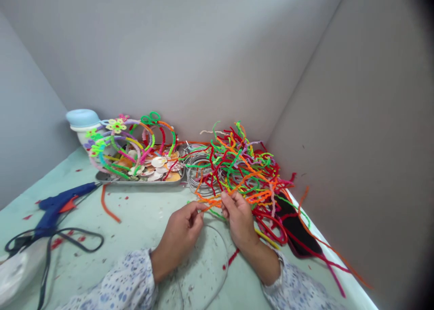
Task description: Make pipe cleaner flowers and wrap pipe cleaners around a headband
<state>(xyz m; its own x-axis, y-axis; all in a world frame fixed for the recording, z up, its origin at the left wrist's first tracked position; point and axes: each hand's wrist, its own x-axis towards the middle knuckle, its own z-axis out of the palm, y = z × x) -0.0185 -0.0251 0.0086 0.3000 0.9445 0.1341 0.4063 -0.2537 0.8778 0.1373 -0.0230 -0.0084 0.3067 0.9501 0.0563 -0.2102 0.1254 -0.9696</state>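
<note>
My left hand (185,224) closed, pinching orange fuzzy pipe-cleaner length (212,205) between thumb and forefinger; my right hand (240,217) grips it just beside. Single or several strands: can't tell. Held above pale green desk (142,228), just short of tangled multicoloured pipe-cleaner pile (251,169) toward far right corner. Best keep span short, fingertips light, so fuzz stays uncrushed. Neighbouring strands could snag; ease apart, no yanking.

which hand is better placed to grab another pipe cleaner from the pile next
Probably the right hand: it is at the near edge of the pile, while the left hand sits farther left. Both seem to pinch orange pipe cleaner, though.
</note>
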